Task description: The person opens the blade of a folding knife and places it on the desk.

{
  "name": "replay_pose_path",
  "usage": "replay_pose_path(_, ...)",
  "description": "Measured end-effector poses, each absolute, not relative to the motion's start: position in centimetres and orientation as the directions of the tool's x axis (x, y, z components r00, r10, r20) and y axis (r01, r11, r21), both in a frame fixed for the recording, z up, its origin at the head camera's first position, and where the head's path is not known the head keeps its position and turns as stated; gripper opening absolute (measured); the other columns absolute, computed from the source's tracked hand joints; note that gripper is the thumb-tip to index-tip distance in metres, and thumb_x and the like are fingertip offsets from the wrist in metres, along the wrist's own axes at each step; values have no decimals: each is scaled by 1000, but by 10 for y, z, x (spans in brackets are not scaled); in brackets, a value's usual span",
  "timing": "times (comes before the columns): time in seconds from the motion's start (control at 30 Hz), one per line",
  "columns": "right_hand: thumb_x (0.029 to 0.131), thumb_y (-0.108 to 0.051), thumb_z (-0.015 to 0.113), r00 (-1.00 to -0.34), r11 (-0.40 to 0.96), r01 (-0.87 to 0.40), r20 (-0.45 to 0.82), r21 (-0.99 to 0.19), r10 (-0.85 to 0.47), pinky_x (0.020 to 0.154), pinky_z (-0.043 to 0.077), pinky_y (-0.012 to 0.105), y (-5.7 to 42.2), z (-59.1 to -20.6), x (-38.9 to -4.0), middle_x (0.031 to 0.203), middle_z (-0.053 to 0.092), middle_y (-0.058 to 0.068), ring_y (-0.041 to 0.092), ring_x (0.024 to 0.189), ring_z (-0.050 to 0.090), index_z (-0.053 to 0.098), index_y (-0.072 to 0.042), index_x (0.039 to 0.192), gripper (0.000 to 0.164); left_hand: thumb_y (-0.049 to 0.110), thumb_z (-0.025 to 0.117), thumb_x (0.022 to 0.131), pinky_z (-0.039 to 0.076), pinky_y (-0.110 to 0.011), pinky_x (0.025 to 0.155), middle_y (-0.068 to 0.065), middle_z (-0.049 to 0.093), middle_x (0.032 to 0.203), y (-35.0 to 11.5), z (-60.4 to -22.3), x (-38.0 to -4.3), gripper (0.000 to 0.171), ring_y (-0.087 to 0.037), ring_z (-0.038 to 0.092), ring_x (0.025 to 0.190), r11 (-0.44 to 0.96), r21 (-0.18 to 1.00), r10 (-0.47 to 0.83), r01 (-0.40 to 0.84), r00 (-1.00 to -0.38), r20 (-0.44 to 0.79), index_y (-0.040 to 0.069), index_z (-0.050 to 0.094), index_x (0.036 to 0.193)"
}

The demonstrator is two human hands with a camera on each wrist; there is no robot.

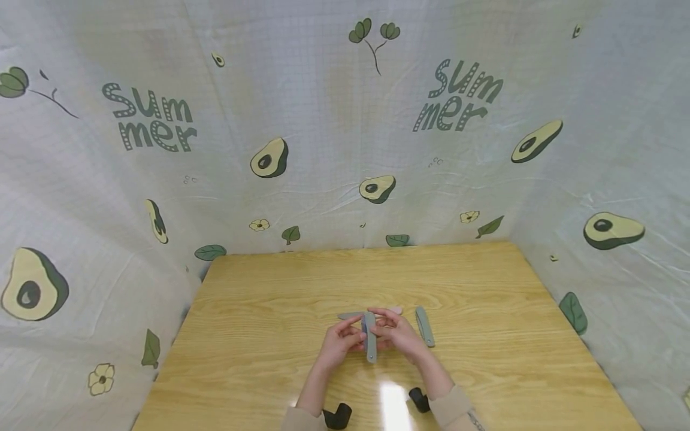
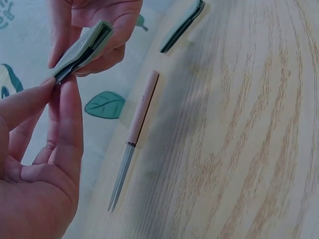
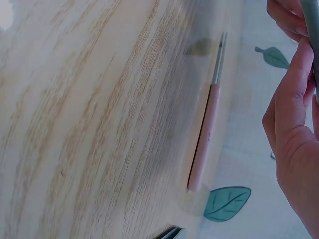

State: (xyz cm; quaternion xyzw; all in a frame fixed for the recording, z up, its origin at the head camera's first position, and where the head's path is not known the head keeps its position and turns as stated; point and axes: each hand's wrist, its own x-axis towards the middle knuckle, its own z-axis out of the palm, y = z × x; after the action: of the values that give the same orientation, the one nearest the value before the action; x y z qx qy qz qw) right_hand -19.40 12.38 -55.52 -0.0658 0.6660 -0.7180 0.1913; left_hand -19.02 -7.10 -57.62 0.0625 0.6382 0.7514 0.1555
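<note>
A grey-green folding knife (image 1: 371,344), slotted along one side and with a rivet near its lower end, is held upright between both hands over the table. My left hand (image 1: 336,343) pinches it from the left, and in the left wrist view the thumb and fingertips meet at its near end. My right hand (image 1: 401,334) grips it from the other side with thumb and fingers. Beyond the hands lies a two-pronged fork (image 2: 143,112) with a pink handle. To the right of the right hand rests a second grey-green folding knife (image 1: 424,326).
The wooden table (image 1: 259,323) is bordered at the back and sides by pale cloth (image 1: 323,108) printed with avocados and leaves. One black curved object (image 1: 338,416) shows by the left forearm, another black object (image 1: 419,400) by the right forearm.
</note>
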Motion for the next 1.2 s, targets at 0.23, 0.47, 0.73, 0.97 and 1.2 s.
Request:
replay_pose_path(0.23,93,-7,63,-918,-73,189,-150,-979,-367,81,60,49,126,-557,-194,100,55,9,19,88,63,42,5,142,54,-4,64,87,62,-40,79,-1,62,82,-74,-576,-190,49,-10,64,73,-138,982,308,-131,-948,-83,-10,51,134)
replay_pose_path(0.47,94,-10,63,-911,-54,183,-148,-982,-384,81,60,50,128,-558,-193,97,55,9,19,87,63,43,3,141,53,-1,66,87,61,-37,79,-4,62,91,-75,-576,-189,50,-11,65,78,-100,986,316,-134,-944,-97,-7,52,135)
replay_pose_path(0.73,94,-9,62,-917,-68,181,-144,-981,-372,82,59,53,129,-557,-192,96,52,7,20,86,63,41,4,142,54,-6,65,87,62,-35,77,-1,63,91,-72,-577,-188,50,-11,65,79,-122,982,287,-144,-952,-104,-8,51,135)
replay_pose_path(0.97,94,-10,63,-927,-81,177,-138,-981,-349,82,58,55,131,-560,-192,95,50,6,19,85,61,39,5,142,56,-5,66,87,61,-28,71,-4,61,87,-70,-576,-189,50,-11,64,75,-142,978,252,-150,-961,-111,-7,51,134)
replay_pose_path(1.2,93,-12,64,-929,-87,172,-132,-981,-347,82,58,55,133,-563,-193,97,50,7,20,86,62,37,5,144,60,-6,64,86,62,-41,76,-2,59,87,-72,-577,-187,51,-12,66,75,-152,977,253,-149,-961,-108,-6,49,135)
